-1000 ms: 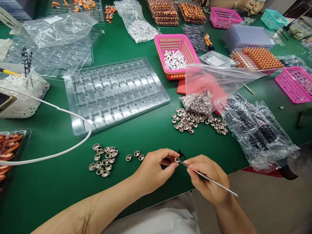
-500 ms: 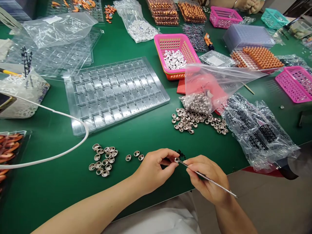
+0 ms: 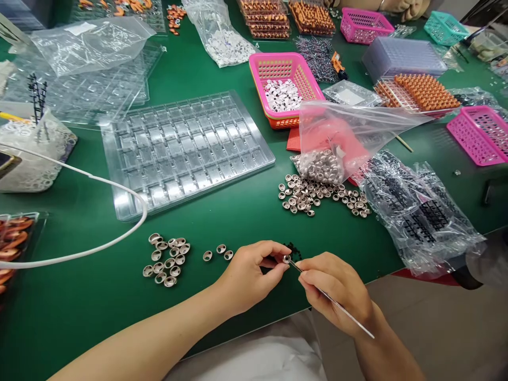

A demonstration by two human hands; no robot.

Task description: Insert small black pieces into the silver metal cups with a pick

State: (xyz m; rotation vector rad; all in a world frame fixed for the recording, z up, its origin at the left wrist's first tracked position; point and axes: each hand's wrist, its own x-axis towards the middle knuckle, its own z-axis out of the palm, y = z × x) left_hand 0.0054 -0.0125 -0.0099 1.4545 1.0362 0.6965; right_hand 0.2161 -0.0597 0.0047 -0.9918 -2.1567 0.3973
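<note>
Between thumb and fingertips my left hand (image 3: pixel 248 275) pinches a small silvery ring-like cup (image 3: pixel 286 259). My right hand (image 3: pixel 337 288) grips a thin metal rod-like tool (image 3: pixel 344 309), possibly tweezers, with its tip at the cup. Small black pieces (image 3: pixel 293 251) lie on the green table just behind my fingers. Left of my left hand are a few loose silvery cups (image 3: pixel 221 248) and a larger group of the same cups (image 3: pixel 170 261). Beyond my hands, more cups (image 3: pixel 304 193) spread out in front of a plastic bag (image 3: pixel 323 166) holding others.
A clear compartment tray (image 3: pixel 190 148) lies ahead. Behind it stands a pink basket (image 3: pixel 286 58) with white pieces. A white cable (image 3: pixel 115 185) loops in from the left. At right lies a bag of black parts (image 3: pixel 424 217); another person's hands (image 3: pixel 413 8) show at the top.
The tool in my right hand has tilted more steeply, its back end swinging down and left. My right hand has shifted slightly left, while my left hand keeps its pinch on the cup.
</note>
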